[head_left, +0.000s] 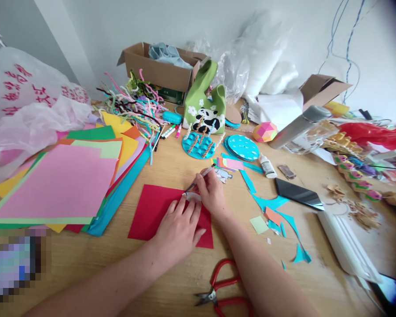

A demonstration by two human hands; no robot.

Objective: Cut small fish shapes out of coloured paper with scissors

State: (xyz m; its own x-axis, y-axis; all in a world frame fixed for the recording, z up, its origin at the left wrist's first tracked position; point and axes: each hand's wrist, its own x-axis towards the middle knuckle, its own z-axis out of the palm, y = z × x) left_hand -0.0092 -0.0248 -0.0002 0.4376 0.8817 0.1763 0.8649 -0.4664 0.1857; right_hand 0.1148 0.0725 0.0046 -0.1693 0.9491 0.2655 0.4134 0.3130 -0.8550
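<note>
We look down at a wooden bench (95,253), where a red sheet of paper (147,211) lies flat in front of us, under both hands. Our left hand (181,224) rests palm down on it, its fingers slightly spread and its thumb angled out to the right. Beneath those fingertips sits a small white piece (194,196), mostly covered, so we cannot tell its full outline. Our right hand (213,191) pinches a slim pen (191,185) between thumb and fingers, the shaft slanting down to the left with its tip at the white piece's upper left edge; the tip seems to touch there, though the view is too small to be sure. Near our right forearm lie red-handled scissors (211,296), blades parted and pointing left. To the left of the red sheet, well apart from it, a stack of coloured paper (57,180) fans out with a pink sheet on top. Beyond our hands, a blue disc with twisted stems (199,146) stands before a green panda bag (206,103). To the right we see a white glue bottle (268,167), a black phone (298,193) and turquoise paper scraps (270,202).
</note>
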